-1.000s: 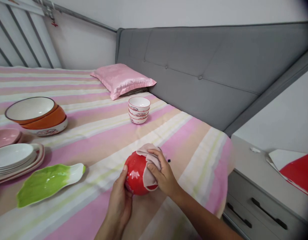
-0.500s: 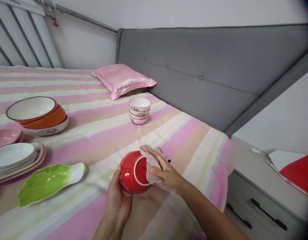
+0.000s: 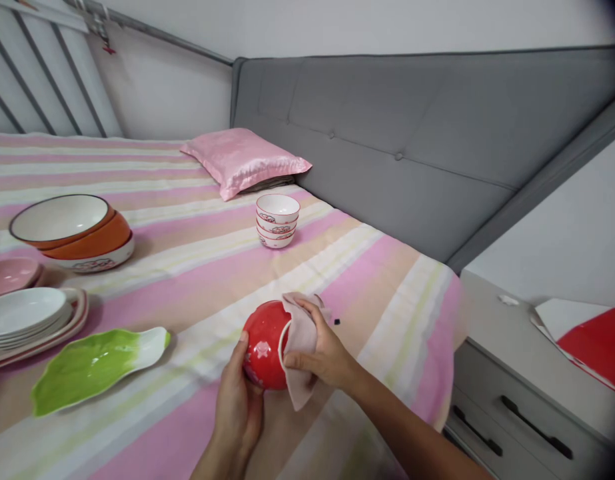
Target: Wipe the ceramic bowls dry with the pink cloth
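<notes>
A shiny red bowl [image 3: 264, 343] is tilted on its side above the bed, its outer surface and part of the white foot ring showing. My left hand [image 3: 236, 393] grips it from the left and below, thumb on the red side. In my right hand [image 3: 322, 350] is a pale pink cloth [image 3: 300, 333], pressed over the bowl's base. The cloth hides most of the base and hangs below the fingers. Beyond the hands stands a stack of white bowls [image 3: 278, 223] with red rims.
At left lie a green leaf-shaped dish [image 3: 90, 367], stacked white plates [image 3: 24, 312], a pink dish [image 3: 10, 277] and large orange bowls [image 3: 94, 237]. A pink pillow [image 3: 244, 160] rests by the grey headboard [image 3: 387, 113]. A grey nightstand [image 3: 507, 353] stands right of the bed.
The red bowl has turned so its base faces more to the right. My right hand and the cloth have shifted over the base, and the cloth hangs lower.
</notes>
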`<state>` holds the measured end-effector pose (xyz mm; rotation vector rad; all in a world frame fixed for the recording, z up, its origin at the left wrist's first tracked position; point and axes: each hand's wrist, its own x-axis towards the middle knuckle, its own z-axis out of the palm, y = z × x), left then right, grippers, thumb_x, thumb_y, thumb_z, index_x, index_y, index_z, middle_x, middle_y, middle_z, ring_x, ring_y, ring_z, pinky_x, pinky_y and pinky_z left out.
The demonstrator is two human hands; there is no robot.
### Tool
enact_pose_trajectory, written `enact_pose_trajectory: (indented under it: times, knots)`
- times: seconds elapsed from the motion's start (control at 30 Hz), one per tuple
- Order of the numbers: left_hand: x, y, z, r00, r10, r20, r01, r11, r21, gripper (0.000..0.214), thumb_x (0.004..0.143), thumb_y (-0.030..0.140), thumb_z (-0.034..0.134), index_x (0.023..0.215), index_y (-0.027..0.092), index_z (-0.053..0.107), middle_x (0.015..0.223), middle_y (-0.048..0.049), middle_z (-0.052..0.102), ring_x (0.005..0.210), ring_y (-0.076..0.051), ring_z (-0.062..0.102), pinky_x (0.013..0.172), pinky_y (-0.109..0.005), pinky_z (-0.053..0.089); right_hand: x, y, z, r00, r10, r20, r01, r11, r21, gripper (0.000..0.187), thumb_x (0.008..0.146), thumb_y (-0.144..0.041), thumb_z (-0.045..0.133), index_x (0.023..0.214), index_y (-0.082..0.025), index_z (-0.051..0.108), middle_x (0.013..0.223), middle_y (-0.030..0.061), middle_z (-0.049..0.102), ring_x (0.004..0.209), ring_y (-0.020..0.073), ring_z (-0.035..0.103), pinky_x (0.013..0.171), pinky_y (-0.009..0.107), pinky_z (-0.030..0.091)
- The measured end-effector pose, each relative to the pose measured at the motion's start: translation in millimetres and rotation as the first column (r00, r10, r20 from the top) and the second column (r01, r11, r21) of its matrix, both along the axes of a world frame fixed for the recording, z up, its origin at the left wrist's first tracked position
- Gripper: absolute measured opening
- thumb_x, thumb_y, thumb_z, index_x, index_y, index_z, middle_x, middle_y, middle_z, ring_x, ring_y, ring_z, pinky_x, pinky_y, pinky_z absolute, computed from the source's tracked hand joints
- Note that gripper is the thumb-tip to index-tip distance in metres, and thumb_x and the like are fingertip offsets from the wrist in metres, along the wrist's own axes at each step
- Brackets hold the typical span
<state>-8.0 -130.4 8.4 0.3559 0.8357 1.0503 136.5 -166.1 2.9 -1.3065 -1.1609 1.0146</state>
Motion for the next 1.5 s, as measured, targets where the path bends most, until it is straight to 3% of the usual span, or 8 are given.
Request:
enact_pose_trajectory:
  times: [0.2, 0.43, 0.63, 0.77, 0.93, 1.2, 1.37, 1.5]
  knots:
    - [1, -1, 1.2, 0.999, -0.034, -0.005, 0.034, 0.999, -0.014, 0.031, 0.085, 0.025, 0.059, 0.114, 0.017, 0.065, 0.103, -0.0082, 0.072, 0.093, -0.021, 0.068, 0.077, -0.026, 0.057, -3, 3, -1.5, 0.988, -0.104, 0.111, 0.091, 0.989, 0.114, 0.065, 0.073, -0.044, 0.071, 0.130, -0.028, 0.043, 0.138, 0.0054, 0.045, 0.129, 0.0234, 0.041, 0.110, 0.042, 0.031]
    - [1, -2, 1.6, 0.999, -0.016, -0.032, 0.017, 1.000, 0.014, 0.030, 0.086, 0.021, 0.056, 0.115, 0.018, 0.065, 0.103, -0.0076, 0.072, 0.090, -0.020, 0.069, 0.077, -0.026, 0.057, -1, 6, -2.2, 0.966, -0.161, 0.204, 0.138, 0.983, 0.124, 0.042, 0.090, -0.048, 0.047, 0.126, -0.028, 0.050, 0.133, 0.0038, 0.052, 0.126, 0.0206, 0.045, 0.110, 0.041, 0.029]
    - [0, 2, -0.9, 1.000, 0.006, -0.029, -0.006, 1.000, -0.001, 0.028, 0.088, 0.021, 0.054, 0.113, 0.017, 0.066, 0.098, -0.0074, 0.073, 0.085, -0.019, 0.070, 0.075, -0.026, 0.058, 3, 5, 3.6, 0.991, -0.026, 0.133, 0.012, 0.995, 0.099, 0.041, 0.093, -0.047, 0.040, 0.131, -0.032, 0.047, 0.140, -0.0001, 0.047, 0.133, 0.0181, 0.036, 0.115, 0.040, 0.022]
    - [-1, 4, -0.8, 1.000, 0.014, -0.020, -0.014, 1.000, -0.027, 0.028, 0.090, 0.020, 0.050, 0.112, 0.017, 0.066, 0.098, -0.0073, 0.073, 0.082, -0.018, 0.070, 0.075, -0.025, 0.057, 13, 1, 5.8, 0.997, 0.081, -0.010, -0.081, 0.997, -0.012, 0.049, 0.086, -0.049, 0.054, 0.133, -0.037, 0.044, 0.147, -0.0028, 0.036, 0.138, 0.0186, 0.027, 0.115, 0.041, 0.020]
    - [-3, 5, 0.3, 1.000, 0.012, 0.004, -0.012, 0.999, -0.048, 0.028, 0.090, 0.019, 0.050, 0.113, 0.016, 0.065, 0.099, -0.0076, 0.073, 0.082, -0.018, 0.070, 0.074, -0.026, 0.058, 18, -4, 14.2, 0.986, 0.154, -0.069, -0.161, 0.981, -0.110, 0.074, 0.072, -0.045, 0.073, 0.137, -0.036, 0.038, 0.152, -0.0013, 0.027, 0.140, 0.0222, 0.023, 0.114, 0.043, 0.021]
    - [-2, 2, 0.8, 1.000, -0.003, -0.006, 0.002, 1.000, -0.011, 0.030, 0.089, 0.022, 0.053, 0.115, 0.017, 0.064, 0.106, -0.0093, 0.071, 0.088, -0.020, 0.069, 0.075, -0.026, 0.058, 4, -1, 9.4, 0.998, 0.063, 0.031, -0.064, 0.998, 0.027, 0.089, 0.059, -0.036, 0.083, 0.136, -0.031, 0.039, 0.148, 0.0037, 0.033, 0.137, 0.0258, 0.029, 0.112, 0.043, 0.026]
    - [0, 0, 1.8, 0.999, -0.032, -0.013, 0.032, 0.999, 0.010, 0.031, 0.087, 0.024, 0.056, 0.115, 0.016, 0.065, 0.103, -0.0094, 0.071, 0.090, -0.021, 0.069, 0.076, -0.027, 0.058, -3, 0, 9.8, 0.995, -0.027, 0.094, 0.022, 0.998, 0.061, 0.078, 0.067, -0.038, 0.078, 0.134, -0.031, 0.040, 0.143, 0.0033, 0.040, 0.133, 0.0234, 0.036, 0.112, 0.041, 0.027]
    - [1, -1, 1.0, 1.000, -0.020, -0.024, 0.020, 1.000, 0.007, 0.031, 0.087, 0.023, 0.056, 0.115, 0.017, 0.065, 0.103, -0.0093, 0.072, 0.090, -0.021, 0.069, 0.076, -0.027, 0.057, -5, 3, 6.6, 0.979, -0.108, 0.172, 0.089, 0.989, 0.115, 0.055, 0.080, -0.044, 0.064, 0.130, -0.029, 0.046, 0.137, 0.0036, 0.047, 0.128, 0.0218, 0.042, 0.111, 0.040, 0.029]
